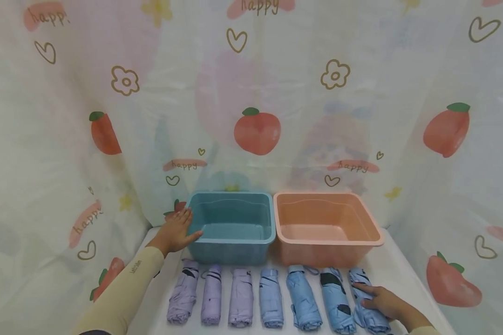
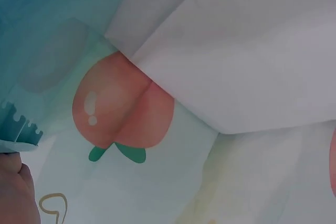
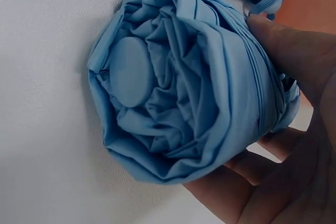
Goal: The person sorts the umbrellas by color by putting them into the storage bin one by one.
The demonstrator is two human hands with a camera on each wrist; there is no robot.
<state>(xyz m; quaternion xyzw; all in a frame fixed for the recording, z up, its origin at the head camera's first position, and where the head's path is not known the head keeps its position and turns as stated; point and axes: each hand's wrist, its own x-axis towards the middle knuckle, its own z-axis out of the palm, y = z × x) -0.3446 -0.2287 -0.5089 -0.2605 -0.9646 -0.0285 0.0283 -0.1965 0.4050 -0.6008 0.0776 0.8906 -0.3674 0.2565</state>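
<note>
Blue fabric, rolled tight: the right hand (image 1: 383, 302) curls its fingers (image 3: 294, 51) around the folded blue umbrella (image 1: 366, 302) at the right end of the row, gripping it where it lies on the white table (image 1: 406, 274). Wrist view shows the umbrella's round end cap facing the lens. Left hand (image 1: 177, 231) lies flat, fingers straight, against the outer left wall of the teal bin (image 1: 232, 228). Pink bin (image 1: 324, 228) sits just beside the teal one, touching or nearly so. Seven folded umbrellas in a row before the bins: three lilac (image 1: 213, 294) on the left, four blue to the right. Peach-print curtain (image 1: 257, 131) behind.
</note>
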